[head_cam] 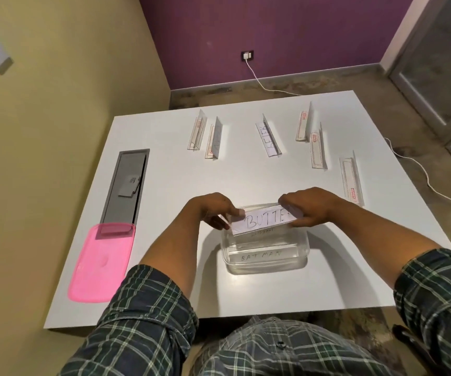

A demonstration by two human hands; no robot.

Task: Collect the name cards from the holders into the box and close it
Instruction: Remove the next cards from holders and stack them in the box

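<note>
Over the clear plastic box (265,263) near the table's front, both hands hold a clear holder with a white name card (262,219) reading "BUTTE…". My left hand (216,210) pinches the card's left end. My right hand (308,206) grips the right end of the holder. Inside the box lie cards, one reading "BATMAN" (261,257). The pink lid (100,263) lies flat at the front left. Several clear holders stand at the back; one (269,138) still carries a handwritten card, another (214,141) shows faint writing.
A grey cable hatch (128,185) is sunk into the table's left side, its near end under the pink lid. More holders stand at the right (350,180) and back left (197,131). A white cable (430,183) runs along the floor to the right.
</note>
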